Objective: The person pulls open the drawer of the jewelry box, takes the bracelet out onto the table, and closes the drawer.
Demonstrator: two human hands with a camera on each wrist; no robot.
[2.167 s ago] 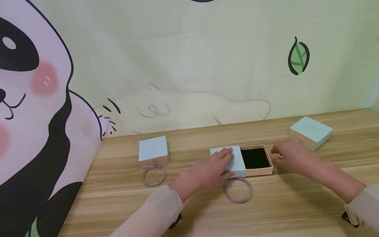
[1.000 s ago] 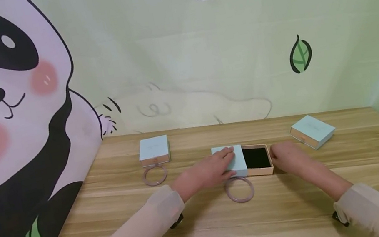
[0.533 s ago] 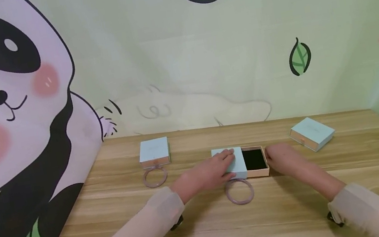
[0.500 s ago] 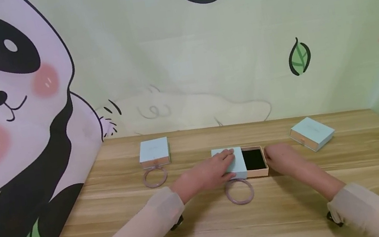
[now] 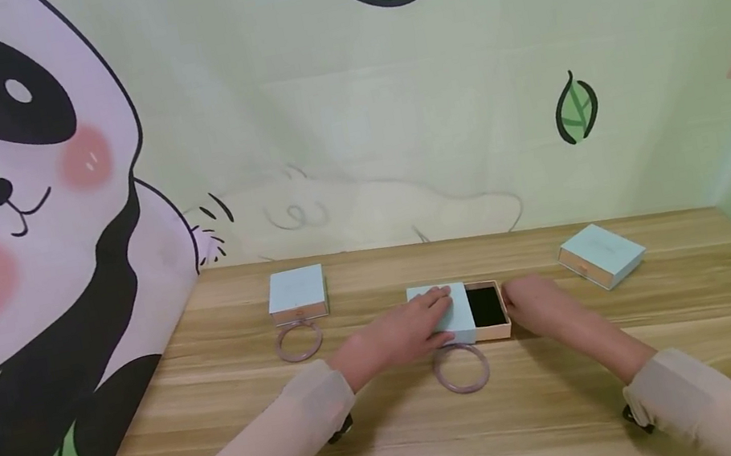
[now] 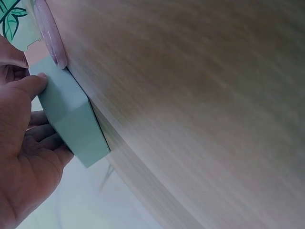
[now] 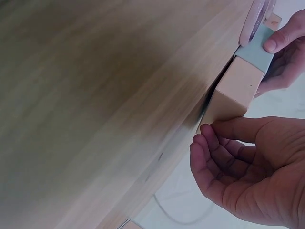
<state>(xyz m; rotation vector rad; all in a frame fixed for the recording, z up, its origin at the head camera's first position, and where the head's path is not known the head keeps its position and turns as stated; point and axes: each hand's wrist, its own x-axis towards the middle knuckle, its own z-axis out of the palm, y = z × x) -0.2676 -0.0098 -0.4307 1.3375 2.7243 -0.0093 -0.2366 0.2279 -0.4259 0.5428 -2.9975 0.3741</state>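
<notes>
In the head view, a light blue sliding gift box lies mid-table, its sleeve [image 5: 456, 318] under my left hand [image 5: 395, 333]. The left wrist view shows my thumb on the sleeve's [image 6: 71, 102] near side and the other fingers over its top. A pinkish-orange drawer [image 5: 494, 332] with a black lining sticks out to the right. My right hand [image 5: 536, 304] touches the drawer's outer end; in the right wrist view its fingers are curled, with the thumb against the drawer's [image 7: 228, 100] end. A pale purple bangle [image 5: 465, 389] lies just in front of the sleeve.
Another light blue box [image 5: 295, 285] stands back left, with a second purple bangle [image 5: 302, 357] in front of it. A third box [image 5: 602, 251] sits turned at an angle at the back right. A panda-printed backdrop [image 5: 329, 104] rises behind the wooden table [image 5: 434, 452].
My right hand has come from just right of the drawer to its end and moved left. The drawer has slid partway into the sleeve. My left hand has stayed on the sleeve.
</notes>
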